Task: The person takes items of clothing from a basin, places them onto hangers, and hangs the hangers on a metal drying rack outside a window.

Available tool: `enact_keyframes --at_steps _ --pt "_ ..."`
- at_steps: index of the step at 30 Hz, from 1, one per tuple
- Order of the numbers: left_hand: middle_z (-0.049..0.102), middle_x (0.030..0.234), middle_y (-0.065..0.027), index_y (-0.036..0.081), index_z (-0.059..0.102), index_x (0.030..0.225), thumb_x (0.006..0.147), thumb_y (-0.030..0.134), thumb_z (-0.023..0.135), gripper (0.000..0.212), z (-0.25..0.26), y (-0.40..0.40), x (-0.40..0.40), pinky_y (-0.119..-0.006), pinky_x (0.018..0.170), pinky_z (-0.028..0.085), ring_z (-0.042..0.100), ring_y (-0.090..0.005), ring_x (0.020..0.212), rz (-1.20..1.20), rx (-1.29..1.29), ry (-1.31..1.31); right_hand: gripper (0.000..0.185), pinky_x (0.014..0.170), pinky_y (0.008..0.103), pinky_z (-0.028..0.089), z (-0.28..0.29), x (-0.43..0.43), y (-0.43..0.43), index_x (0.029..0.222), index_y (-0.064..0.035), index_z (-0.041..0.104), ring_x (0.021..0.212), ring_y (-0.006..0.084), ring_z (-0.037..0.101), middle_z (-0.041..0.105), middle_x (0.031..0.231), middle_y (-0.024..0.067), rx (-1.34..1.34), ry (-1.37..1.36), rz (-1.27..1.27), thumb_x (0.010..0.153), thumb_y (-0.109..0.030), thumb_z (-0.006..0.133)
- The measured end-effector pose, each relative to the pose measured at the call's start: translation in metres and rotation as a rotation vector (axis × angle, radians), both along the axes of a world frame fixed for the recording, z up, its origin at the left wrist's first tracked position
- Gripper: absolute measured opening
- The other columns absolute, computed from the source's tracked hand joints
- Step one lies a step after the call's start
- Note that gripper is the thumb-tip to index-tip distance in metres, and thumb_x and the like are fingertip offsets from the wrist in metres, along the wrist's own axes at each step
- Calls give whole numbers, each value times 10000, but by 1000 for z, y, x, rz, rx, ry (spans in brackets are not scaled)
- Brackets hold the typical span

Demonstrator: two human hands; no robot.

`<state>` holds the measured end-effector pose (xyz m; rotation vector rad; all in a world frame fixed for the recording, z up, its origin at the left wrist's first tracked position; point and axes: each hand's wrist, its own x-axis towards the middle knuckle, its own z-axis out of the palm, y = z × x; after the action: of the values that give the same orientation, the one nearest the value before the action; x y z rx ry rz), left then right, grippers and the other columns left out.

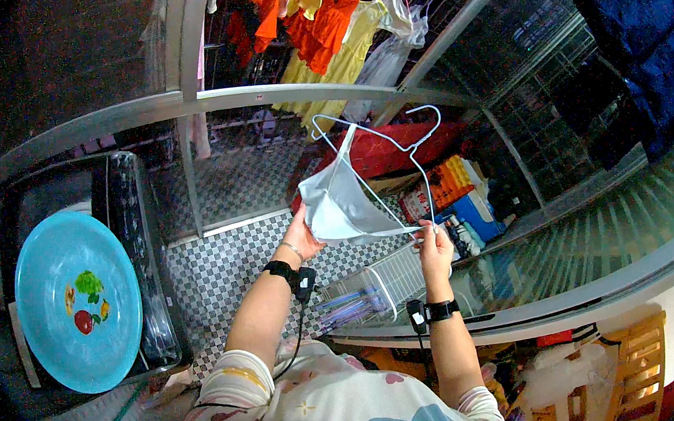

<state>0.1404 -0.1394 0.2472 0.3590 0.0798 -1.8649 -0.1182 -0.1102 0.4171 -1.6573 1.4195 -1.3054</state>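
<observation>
A pale blue-white garment (335, 207) with a thin strap, seemingly a bra, hangs partly on a white wire hanger (390, 137) in front of me. One strap is looped over the hanger's left end. My left hand (300, 234) grips the garment at its left edge, fingers partly hidden behind the cloth. At the hanger's lower right corner, my right hand (435, 250) pinches the wire together with the other end of the garment. The hanger is tilted, its hook pointing up and to the right.
A light blue basin (78, 302) rests on a black-edged washing machine (145, 251). A white wire rack (394, 275) and a blue box (478, 216) stand by the glass partition (565, 240). Beyond the window frame (298, 92) hang several clothes, including a yellow dress (330, 65).
</observation>
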Motion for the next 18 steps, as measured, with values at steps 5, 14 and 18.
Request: enact_keyframes --at_steps 5,14,18 --pt "518 1279 -84 68 493 1228 919 443 454 488 -17 -12 10 -434 1005 361 477 -255 1189 139 123 -166 246 569 215 433 0 4 3 1040 -21 636 641 70 540 620 750 20 -32 15 7 956 -207 499" --pt "605 1132 -101 50 530 1152 940 340 386 388 -15 -7 13 -384 897 462 586 -239 1016 30 163 88 241 577 221 450 5 6 10 1035 -22 626 675 76 568 626 752 31 -30 -20 -43 953 -217 511" --pt "640 1041 -86 55 546 1108 963 287 368 326 -39 -7 0 -354 835 514 633 -208 900 -227 57 -77 232 564 214 432 1 12 6 1022 -24 627 650 69 544 619 742 27 -74 -17 -29 952 -214 513"
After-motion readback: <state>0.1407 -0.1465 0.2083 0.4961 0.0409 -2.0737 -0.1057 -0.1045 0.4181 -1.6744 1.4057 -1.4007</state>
